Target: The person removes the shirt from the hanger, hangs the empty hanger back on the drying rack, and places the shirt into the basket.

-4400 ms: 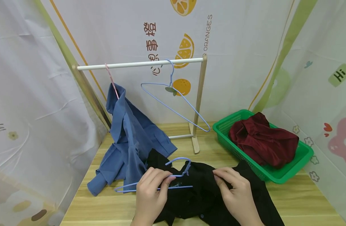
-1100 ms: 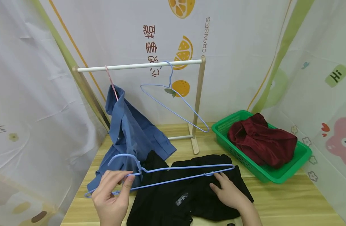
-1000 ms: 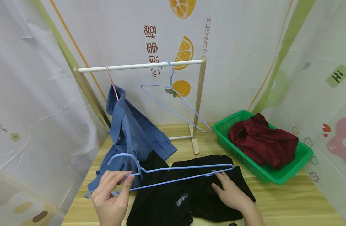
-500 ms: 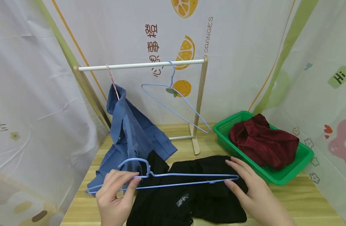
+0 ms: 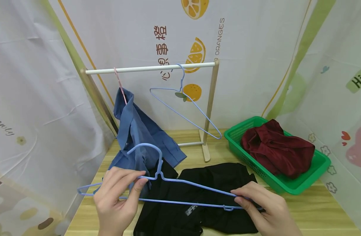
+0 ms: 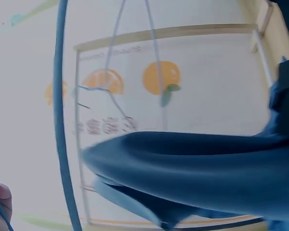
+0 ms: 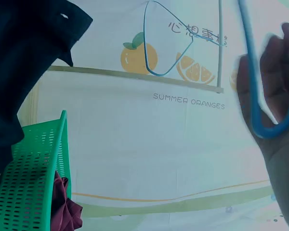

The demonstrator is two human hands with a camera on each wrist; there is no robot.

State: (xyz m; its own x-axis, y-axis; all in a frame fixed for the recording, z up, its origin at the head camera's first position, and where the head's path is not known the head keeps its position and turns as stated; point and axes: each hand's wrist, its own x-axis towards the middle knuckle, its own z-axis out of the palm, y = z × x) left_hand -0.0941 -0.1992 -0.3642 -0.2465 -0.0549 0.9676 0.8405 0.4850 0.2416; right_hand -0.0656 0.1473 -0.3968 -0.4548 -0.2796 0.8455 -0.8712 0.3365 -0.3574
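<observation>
**Holding the hanger lengthwise over the black garment**

The blue hanger runs left to right above the black garment on the table. The left hand pinches it beside the hook; the right hand grips its far tip, directly over the cloth and nearer it.

Orange-print curtain hangs behind the wooden table

We count three hangers: two blue ones and one pink. Three garments: blue, black, maroon. One green basket, one rack.
</observation>
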